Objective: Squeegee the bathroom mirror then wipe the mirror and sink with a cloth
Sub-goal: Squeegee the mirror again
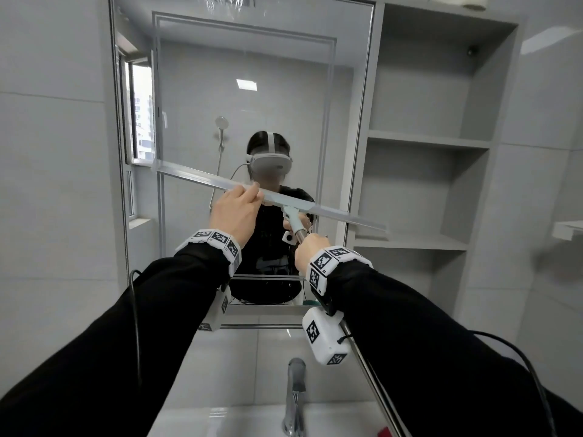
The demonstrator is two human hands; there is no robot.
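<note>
The bathroom mirror (195, 89) fills my view above the sink (252, 417) and faucet (295, 395). Across the glass I hold the squeegee (303, 207), its long blade tilted down to the right. My left hand (235, 212) pinches the blade; my right hand (310, 249) is closed around the metal pole. I judge it light but whippy, best steadied near the head.

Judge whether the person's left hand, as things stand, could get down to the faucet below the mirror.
Probably yes. The left hand is pinching the squeegee blade and would have to let go first, but nothing blocks the space between it and the faucet.
</note>
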